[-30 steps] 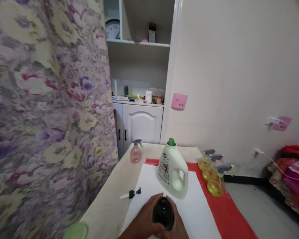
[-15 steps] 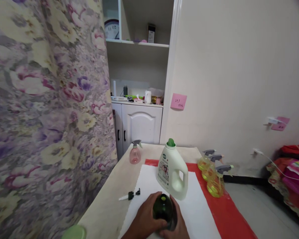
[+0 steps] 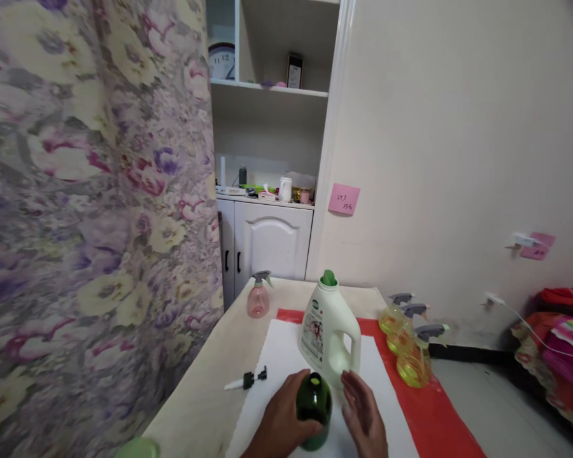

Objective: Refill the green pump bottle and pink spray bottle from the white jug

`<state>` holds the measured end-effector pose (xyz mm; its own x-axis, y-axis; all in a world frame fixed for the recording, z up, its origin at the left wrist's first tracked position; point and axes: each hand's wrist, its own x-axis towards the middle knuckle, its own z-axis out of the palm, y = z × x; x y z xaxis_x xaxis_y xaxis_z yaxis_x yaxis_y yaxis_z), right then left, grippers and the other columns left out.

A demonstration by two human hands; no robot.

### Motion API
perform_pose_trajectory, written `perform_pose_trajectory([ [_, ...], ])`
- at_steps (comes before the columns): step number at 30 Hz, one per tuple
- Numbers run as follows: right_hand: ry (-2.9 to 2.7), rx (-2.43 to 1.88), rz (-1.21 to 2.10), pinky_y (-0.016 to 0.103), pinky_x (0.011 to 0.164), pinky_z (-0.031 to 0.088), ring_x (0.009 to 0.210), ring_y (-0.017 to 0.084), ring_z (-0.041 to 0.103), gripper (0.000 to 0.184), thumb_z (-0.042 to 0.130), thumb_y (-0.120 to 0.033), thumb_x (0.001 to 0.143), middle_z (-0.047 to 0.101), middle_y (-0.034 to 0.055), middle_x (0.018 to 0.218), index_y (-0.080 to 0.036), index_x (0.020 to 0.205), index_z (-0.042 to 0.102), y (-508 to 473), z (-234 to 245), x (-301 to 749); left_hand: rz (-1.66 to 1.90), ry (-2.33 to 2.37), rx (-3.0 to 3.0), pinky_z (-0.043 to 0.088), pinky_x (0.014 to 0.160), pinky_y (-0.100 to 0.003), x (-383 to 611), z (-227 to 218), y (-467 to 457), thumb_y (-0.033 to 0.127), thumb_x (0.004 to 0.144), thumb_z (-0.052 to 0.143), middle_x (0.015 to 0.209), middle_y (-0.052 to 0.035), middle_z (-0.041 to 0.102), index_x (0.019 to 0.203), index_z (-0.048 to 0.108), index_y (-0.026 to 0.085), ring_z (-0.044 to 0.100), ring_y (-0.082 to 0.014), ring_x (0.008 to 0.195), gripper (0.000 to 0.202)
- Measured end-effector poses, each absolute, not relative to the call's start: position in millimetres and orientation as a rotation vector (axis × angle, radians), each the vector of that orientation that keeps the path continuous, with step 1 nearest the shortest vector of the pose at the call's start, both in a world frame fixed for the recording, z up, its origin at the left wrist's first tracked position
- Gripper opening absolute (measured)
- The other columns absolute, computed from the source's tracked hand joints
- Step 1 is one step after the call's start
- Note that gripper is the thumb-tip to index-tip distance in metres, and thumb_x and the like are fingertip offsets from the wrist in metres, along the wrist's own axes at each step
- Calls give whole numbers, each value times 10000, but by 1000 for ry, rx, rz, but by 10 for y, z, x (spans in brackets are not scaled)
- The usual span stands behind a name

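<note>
A dark green bottle [image 3: 314, 407] with an open neck stands on the white sheet [image 3: 386, 407], and my left hand [image 3: 284, 413] is wrapped round its left side. My right hand [image 3: 364, 413] is off the bottle, fingers stretched out, just right of it and close to the base of the big jug. That pale green detergent jug [image 3: 329, 331] stands upright behind the bottle, its mouth showing a green spout [image 3: 328, 278]. A black pump head [image 3: 248, 380] with a white tube lies to the left, partly over the sheet's edge.
A pink spray bottle [image 3: 258, 299] stands at the table's back left. Three yellow spray bottles [image 3: 414, 362] line the right side on a red cloth [image 3: 439, 420]. A light green lid-like object [image 3: 137, 448] shows at the bottom left. A floral curtain [image 3: 100, 222] hangs left of the table.
My right hand has let go of the green bottle and moved a little to the right, its fingers opening. My left hand keeps its hold. The view has shifted slightly.
</note>
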<state>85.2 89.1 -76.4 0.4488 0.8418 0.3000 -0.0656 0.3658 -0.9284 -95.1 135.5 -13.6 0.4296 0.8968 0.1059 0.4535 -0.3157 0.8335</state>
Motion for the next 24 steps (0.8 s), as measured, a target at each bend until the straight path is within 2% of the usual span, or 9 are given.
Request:
perform_pose_trajectory([
  [5,-835,-1133,602,482,998,473,1223,338,544,602,684,-543,736,615,134,1293,-215,1220,544,1030,-423,1211,762,1099,1923,352,1089,-358,-926,-175,1367,160,513,720,1348,-51,579,1308,490,226,494,-279,1253,830],
  [14,-957,-1209,652,487,1001,454,1169,319,560,563,706,-524,714,617,118,1242,-212,1158,552,1437,-310,1472,650,1159,1892,308,1131,-390,-857,-92,1333,122,484,668,1413,-73,516,1320,467,230,420,-304,1324,867],
  [20,-1089,-1216,706,376,815,524,926,266,639,424,708,-509,716,701,54,971,-200,995,624,1604,-163,1499,657,1227,1839,244,1173,-404,-809,-60,1372,155,521,661,1466,-120,472,1349,465,162,377,-317,1369,851],
  [24,-1151,-1214,742,303,657,497,728,205,604,330,705,-507,715,650,3,734,-196,810,647,1697,-58,1523,766,1108,1843,322,1128,-390,-815,-10,1431,142,559,647,1330,-85,611,1203,598,217,492,-302,1272,650],
])
